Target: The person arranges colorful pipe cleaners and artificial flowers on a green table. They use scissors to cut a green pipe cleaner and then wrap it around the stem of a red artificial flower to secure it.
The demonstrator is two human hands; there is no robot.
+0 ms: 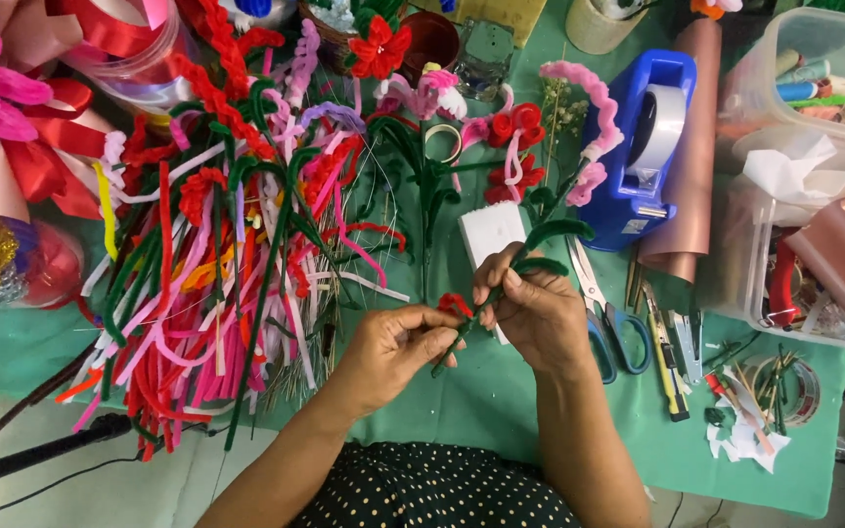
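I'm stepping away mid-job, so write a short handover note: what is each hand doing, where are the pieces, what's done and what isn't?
Left hand: pinching the lower end of a green pipe-cleaner stem.
Right hand: gripping the same stem higher up, fingers closed round it.
A small red pipe-cleaner piece sits at the stem between the hands; whether it is fixed on, I cannot tell.
Loose pipe cleaners are piled to the left; scissors and blue tape dispenser lie right.
Done: finished red flowers lie on the green mat.
Left: this stem carries no full bloom yet.
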